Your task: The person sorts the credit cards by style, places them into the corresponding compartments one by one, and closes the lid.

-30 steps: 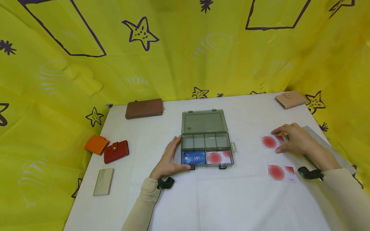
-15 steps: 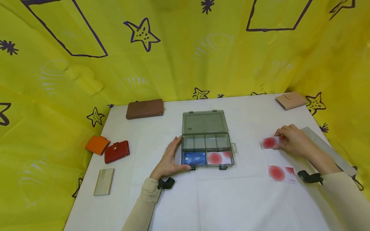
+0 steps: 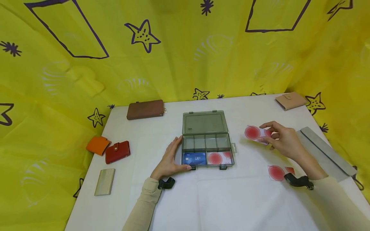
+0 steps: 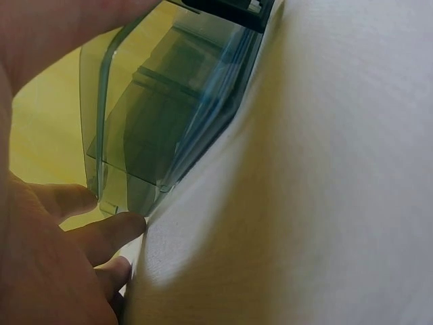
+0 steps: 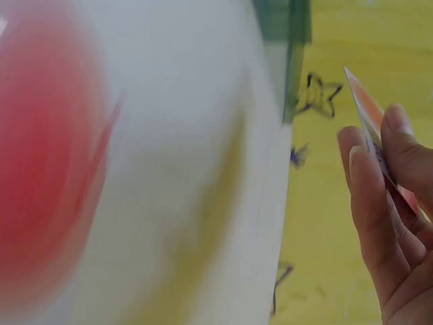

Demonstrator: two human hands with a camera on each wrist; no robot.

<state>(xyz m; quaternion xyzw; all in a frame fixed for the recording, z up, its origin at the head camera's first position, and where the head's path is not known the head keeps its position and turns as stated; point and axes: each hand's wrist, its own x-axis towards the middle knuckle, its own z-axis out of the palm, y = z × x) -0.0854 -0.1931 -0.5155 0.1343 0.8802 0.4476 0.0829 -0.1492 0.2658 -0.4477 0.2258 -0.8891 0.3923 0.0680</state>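
A grey see-through compartment box (image 3: 206,141) lies open mid-table, its lid (image 3: 203,122) tipped back. A blue VIP card (image 3: 194,158) and a white card with a red circle (image 3: 219,158) fill its two front compartments. My left hand (image 3: 170,157) rests against the box's left side, fingers straight along the wall (image 4: 108,176). My right hand (image 3: 278,136) pinches another red-circle card (image 3: 254,132) above the table, right of the box; the right wrist view shows that card (image 5: 369,118) edge-on between my fingers (image 5: 369,196). One more red-circle card (image 3: 276,172) lies near my right wrist.
On the white table (image 3: 231,199) are a brown zip wallet (image 3: 145,109) at the back, an orange wallet (image 3: 97,145), a red wallet (image 3: 117,151) and a metal card case (image 3: 104,182) at left, a beige wallet (image 3: 290,100) back right, and a grey flat case (image 3: 323,152) at right. Yellow cloth surrounds the table.
My right hand has picked the upper red-circle card off the table and carried it left toward the box. My left hand has stayed against the box.
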